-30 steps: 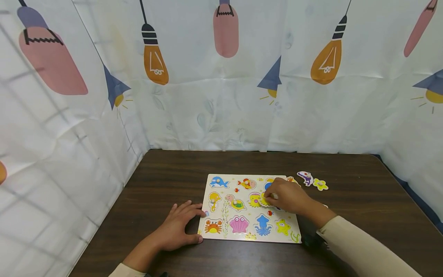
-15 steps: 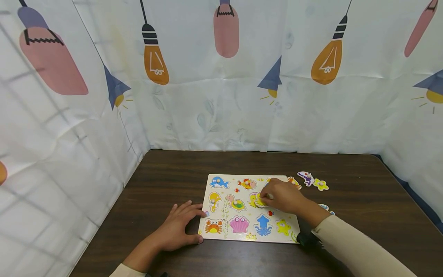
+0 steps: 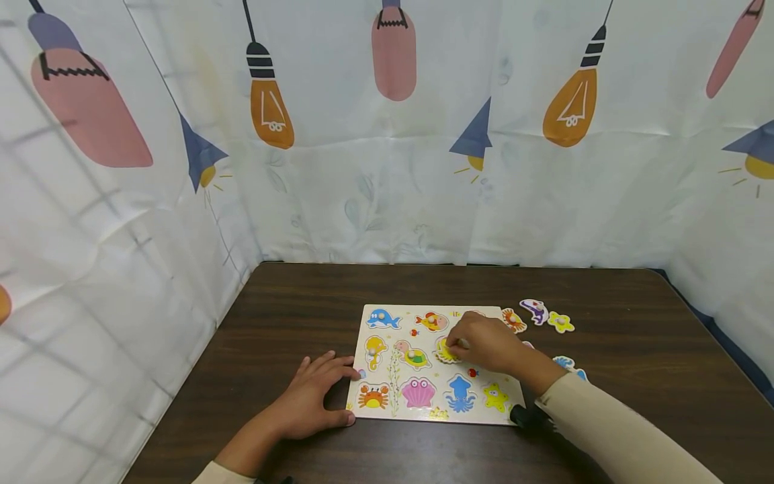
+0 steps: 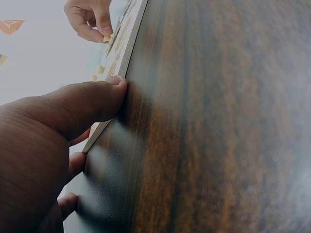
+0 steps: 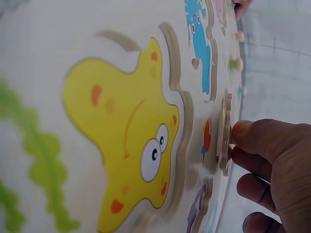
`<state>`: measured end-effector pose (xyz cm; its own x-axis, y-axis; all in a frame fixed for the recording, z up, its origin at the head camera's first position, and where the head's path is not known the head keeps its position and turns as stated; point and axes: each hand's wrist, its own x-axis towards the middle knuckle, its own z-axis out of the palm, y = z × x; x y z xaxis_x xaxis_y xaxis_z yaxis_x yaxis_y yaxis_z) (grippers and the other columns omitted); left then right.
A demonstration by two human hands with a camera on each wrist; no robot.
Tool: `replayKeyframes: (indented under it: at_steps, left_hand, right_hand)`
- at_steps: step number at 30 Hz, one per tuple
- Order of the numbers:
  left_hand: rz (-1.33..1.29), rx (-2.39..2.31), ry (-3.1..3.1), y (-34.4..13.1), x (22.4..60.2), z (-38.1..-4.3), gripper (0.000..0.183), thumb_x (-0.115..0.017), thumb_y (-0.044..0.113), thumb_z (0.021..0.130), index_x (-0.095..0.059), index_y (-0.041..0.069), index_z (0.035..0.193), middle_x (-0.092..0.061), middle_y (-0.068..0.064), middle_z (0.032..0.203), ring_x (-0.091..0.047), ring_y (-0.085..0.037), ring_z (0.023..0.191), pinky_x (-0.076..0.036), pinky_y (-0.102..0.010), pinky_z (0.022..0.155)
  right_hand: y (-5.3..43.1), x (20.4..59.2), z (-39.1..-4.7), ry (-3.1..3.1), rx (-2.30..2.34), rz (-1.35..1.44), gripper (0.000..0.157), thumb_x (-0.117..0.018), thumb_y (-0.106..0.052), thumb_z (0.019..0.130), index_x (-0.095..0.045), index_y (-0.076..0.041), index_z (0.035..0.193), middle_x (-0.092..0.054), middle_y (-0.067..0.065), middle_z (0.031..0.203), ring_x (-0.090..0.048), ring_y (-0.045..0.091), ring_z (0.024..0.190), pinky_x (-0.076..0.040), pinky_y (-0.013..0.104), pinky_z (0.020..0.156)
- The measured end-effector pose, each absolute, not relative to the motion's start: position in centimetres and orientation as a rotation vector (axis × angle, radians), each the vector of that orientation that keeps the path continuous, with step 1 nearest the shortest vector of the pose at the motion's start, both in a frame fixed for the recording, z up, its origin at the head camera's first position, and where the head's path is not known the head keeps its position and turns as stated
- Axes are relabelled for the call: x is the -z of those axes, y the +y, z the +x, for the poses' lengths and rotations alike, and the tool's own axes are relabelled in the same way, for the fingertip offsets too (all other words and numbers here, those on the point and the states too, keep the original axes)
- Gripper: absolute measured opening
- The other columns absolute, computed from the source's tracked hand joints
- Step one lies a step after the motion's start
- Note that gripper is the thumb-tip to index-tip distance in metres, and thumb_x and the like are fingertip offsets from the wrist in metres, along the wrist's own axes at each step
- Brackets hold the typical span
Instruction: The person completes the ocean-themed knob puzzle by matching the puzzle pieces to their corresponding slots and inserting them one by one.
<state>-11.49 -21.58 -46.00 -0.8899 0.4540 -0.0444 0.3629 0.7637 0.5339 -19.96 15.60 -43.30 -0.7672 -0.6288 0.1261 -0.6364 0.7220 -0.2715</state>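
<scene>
A pale wooden puzzle board (image 3: 393, 410) with printed sea animals lies on the table. My right hand (image 3: 486, 343) pinches a yellow puzzle piece (image 3: 445, 351) between thumb and fingers, over the octopus picture in the middle row. In the right wrist view this puzzle piece (image 5: 223, 138) is seen edge-on, close to the board surface; whether it sits in the recess I cannot tell. My left hand (image 3: 317, 396) rests at the board's left side, fingers spread, with thumb and fingertips touching its edge. In the left wrist view the thumb (image 4: 92, 104) lies against the board's edge.
Right of the board lie loose pieces: an orange one (image 3: 514, 320), a purple-and-white one (image 3: 535, 311), a yellow flower-like one (image 3: 560, 323) and blue ones (image 3: 565, 361). A patterned curtain (image 3: 387, 202) hangs behind the dark wooden table (image 3: 338, 289).
My right hand has moved left with the yellow puzzle piece, which now covers the octopus picture. More loose pieces show on the right. My left hand has stayed put.
</scene>
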Motion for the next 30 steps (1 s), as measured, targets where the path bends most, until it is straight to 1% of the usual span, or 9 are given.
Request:
replayKeyframes:
  at_steps: [8,22,27,30]
  left_hand:
    - [0.658,-0.790,2.791,-21.6,46.0,-11.5,0.056,-0.084,0.051,0.080,-0.060,0.035,0.128,-0.047,0.002,0.153,-0.028,-0.039,0.150,-0.005,-0.074,0.115]
    - [0.660,-0.794,2.793,-21.6,46.0,-11.5,0.056,-0.084,0.052,0.080,-0.060,0.035,0.128,-0.047,0.002,0.153,-0.027,-0.039,0.150,-0.004,-0.073,0.115]
    - [0.658,-0.794,2.790,-21.6,46.0,-11.5,0.055,-0.084,0.051,0.080,-0.060,0.035,0.127,-0.047,0.002,0.153,-0.027,-0.039,0.150,-0.004,-0.073,0.115]
    - [0.657,-0.792,2.788,-21.6,46.0,-11.5,0.055,-0.084,0.051,0.080,-0.060,0.035,0.127,-0.047,0.003,0.153,-0.027,-0.038,0.150,-0.004,-0.072,0.116]
  right_hand:
    - [14.8,43.5,-20.1,-2.919,-0.444,1.036,0.005,-0.081,-0.028,0.090,-0.079,-0.024,0.092,-0.063,-0.018,0.089,-0.051,0.003,0.084,-0.048,0.025,0.063]
    - [14.4,43.7,-20.0,-2.957,-0.404,1.000,0.004,-0.081,-0.028,0.089,-0.080,-0.028,0.093,-0.062,-0.017,0.090,-0.051,0.004,0.083,-0.047,0.025,0.062]
    - [14.6,43.6,-20.0,-2.961,-0.412,1.002,0.005,-0.081,-0.028,0.089,-0.080,-0.026,0.094,-0.064,-0.014,0.093,-0.053,0.005,0.086,-0.048,0.027,0.064]
    - [14.8,43.7,-20.1,-2.948,-0.404,1.006,0.004,-0.081,-0.029,0.090,-0.080,-0.025,0.092,-0.065,-0.015,0.093,-0.053,0.005,0.087,-0.048,0.027,0.063]
